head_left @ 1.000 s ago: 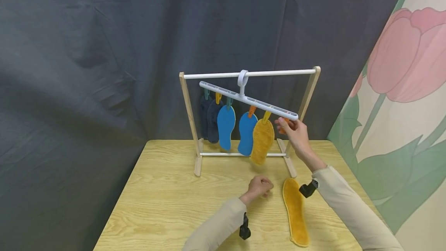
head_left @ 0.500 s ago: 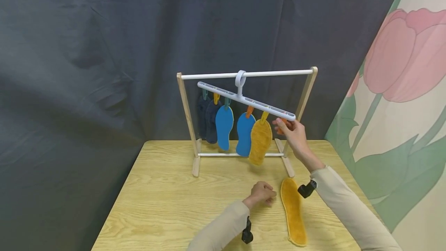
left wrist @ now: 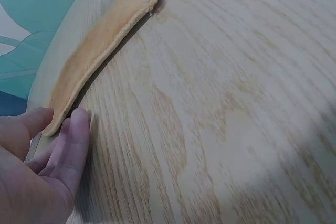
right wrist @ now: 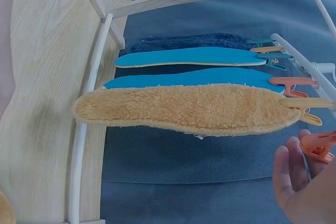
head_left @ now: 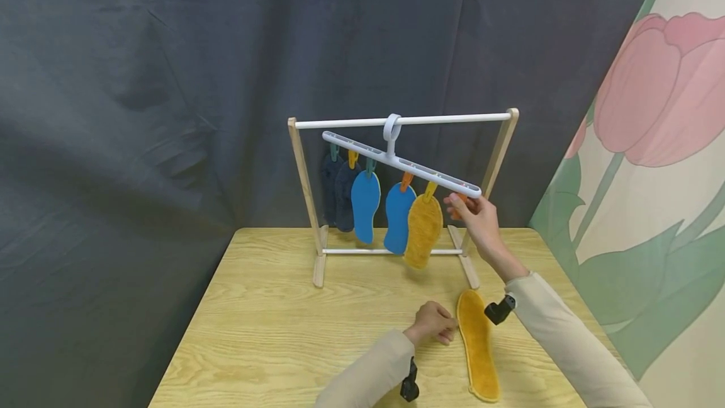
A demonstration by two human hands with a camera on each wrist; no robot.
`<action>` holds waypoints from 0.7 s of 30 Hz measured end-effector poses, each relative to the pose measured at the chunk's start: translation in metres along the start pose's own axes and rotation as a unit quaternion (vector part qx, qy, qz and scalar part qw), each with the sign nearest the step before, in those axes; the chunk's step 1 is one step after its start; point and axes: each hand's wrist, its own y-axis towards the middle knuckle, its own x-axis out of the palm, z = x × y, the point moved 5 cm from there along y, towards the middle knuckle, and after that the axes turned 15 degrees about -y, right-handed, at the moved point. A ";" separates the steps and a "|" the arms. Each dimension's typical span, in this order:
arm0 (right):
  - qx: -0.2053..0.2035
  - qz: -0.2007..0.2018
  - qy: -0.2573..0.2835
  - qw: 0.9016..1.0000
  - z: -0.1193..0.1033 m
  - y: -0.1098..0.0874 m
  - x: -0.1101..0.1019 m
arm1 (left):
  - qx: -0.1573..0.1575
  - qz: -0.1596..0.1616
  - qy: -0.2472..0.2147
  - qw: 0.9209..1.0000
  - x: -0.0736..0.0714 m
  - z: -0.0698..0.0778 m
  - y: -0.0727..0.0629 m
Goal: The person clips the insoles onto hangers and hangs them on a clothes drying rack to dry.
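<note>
My right hand (head_left: pixel 480 222) is raised to the low right end of the white hanger (head_left: pixel 421 172) and pinches an orange clothespin (right wrist: pixel 317 145) there. In the right wrist view nothing hangs from that clothespin. Beside it a fuzzy yellow insole (right wrist: pixel 189 109) hangs from a yellow clothespin (right wrist: pixel 304 103). A second yellow insole (head_left: pixel 478 348) lies flat on the table. My left hand (head_left: pixel 435 322) is low over the table at this insole's far end, thumb and fingers loosely bent. In the left wrist view the fingertips (left wrist: pixel 80 116) are right at its edge, with the thumb over the tip.
The hanger tilts down to the right on a wood-and-white rack (head_left: pixel 498 150). Blue insoles (head_left: pixel 366 206) and dark navy insoles (head_left: pixel 344 197) hang along its left and middle. Behind the wooden table (head_left: pixel 255 320) is a dark curtain (head_left: pixel 170 80); a tulip mural (head_left: pixel 640 162) is at right.
My left hand has moved right and slightly toward me, reaching the flat yellow insole's edge. The right hand stays at the orange clothespin. The hanging insoles have barely shifted.
</note>
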 end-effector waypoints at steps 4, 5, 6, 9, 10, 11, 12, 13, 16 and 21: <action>-0.006 0.007 0.005 1.000 0.011 0.003 0.000 | 0.010 -0.006 0.009 1.000 0.006 0.002 -0.003; -0.007 0.007 0.003 1.000 0.011 0.003 -0.001 | 0.014 -0.007 0.014 1.000 0.007 0.003 -0.004; -0.007 0.008 0.002 1.000 0.011 0.003 -0.001 | 0.015 -0.006 0.016 1.000 0.008 0.003 -0.005; -0.007 0.008 0.009 1.000 0.012 0.003 -0.001 | 0.023 -0.001 0.025 0.999 0.010 0.004 -0.005; -0.008 0.007 0.008 1.000 0.012 0.003 -0.001 | 0.024 0.000 0.028 0.999 0.011 0.003 -0.005; -0.008 0.007 0.008 1.000 0.012 0.003 -0.001 | 0.026 0.001 0.031 0.999 0.012 0.003 -0.004; -0.008 0.006 0.009 1.000 0.012 0.003 -0.001 | 0.025 0.003 0.035 0.999 0.013 0.003 -0.004; -0.009 0.005 0.010 1.000 0.012 0.003 -0.001 | 0.024 0.005 0.038 0.999 0.014 0.002 -0.003; -0.012 0.004 0.006 1.000 0.011 0.003 -0.001 | 0.024 0.008 0.045 0.999 0.016 0.001 -0.003; -0.015 0.001 0.004 1.000 0.013 0.003 -0.001 | 0.016 0.024 0.038 0.999 0.018 -0.001 -0.003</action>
